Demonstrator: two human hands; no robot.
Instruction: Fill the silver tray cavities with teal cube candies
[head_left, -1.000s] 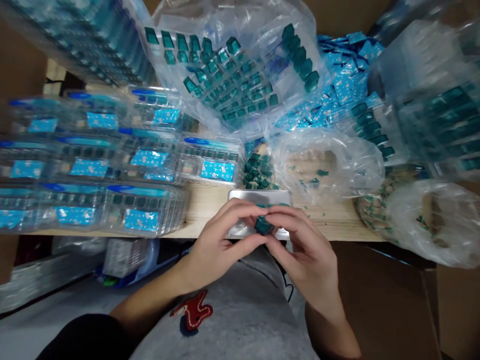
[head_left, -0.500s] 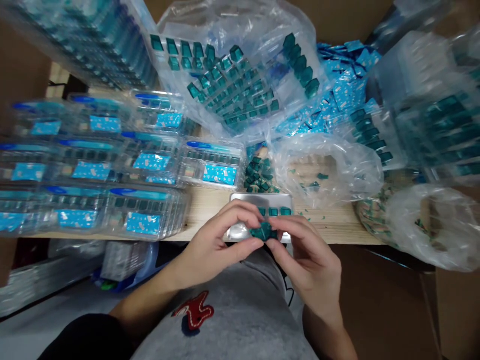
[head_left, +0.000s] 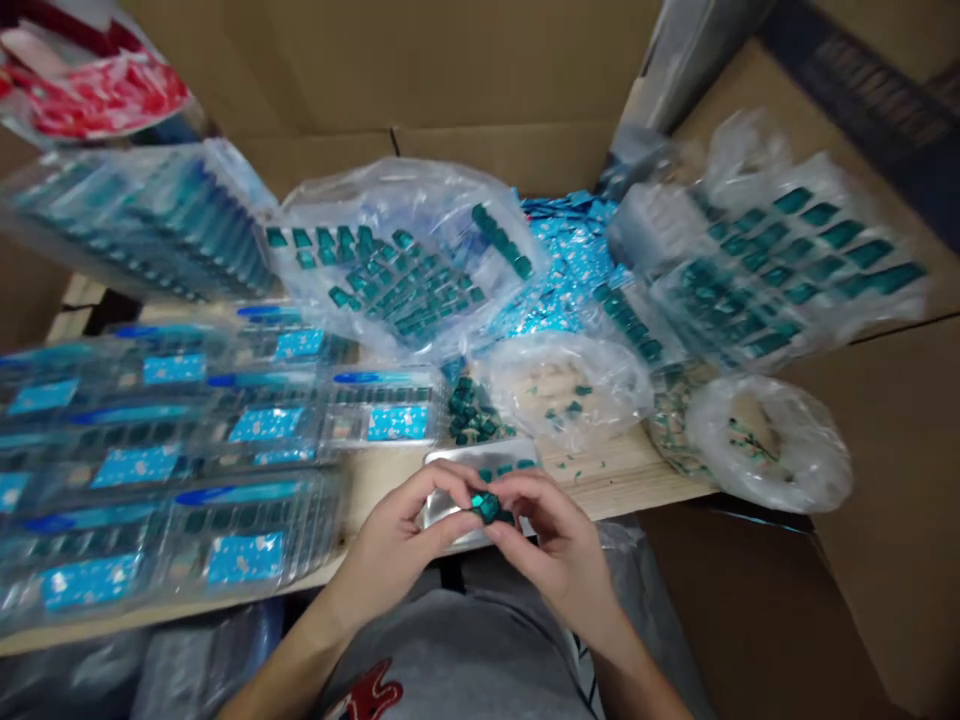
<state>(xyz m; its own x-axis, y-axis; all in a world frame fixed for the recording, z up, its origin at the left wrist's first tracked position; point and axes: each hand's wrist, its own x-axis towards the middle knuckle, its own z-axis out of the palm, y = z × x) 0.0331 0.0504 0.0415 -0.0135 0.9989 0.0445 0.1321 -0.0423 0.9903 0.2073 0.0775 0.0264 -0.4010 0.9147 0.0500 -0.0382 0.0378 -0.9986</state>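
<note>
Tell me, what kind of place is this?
Probably a small packing workspace: stacked clear plastic boxes with blue labels, a bulging bag of teal pieces, and cardboard box walls around a wooden board.

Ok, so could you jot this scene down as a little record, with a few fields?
left hand: pinches a small teal piece
right hand: pinches the same piece from the other side
under the hands: a silver tray with more teal pieces
beside the tray: a loose pile of teal pieces
around: clear plastic boxes with blue labels, a clear plastic bag of teal pieces, a wooden board
</note>
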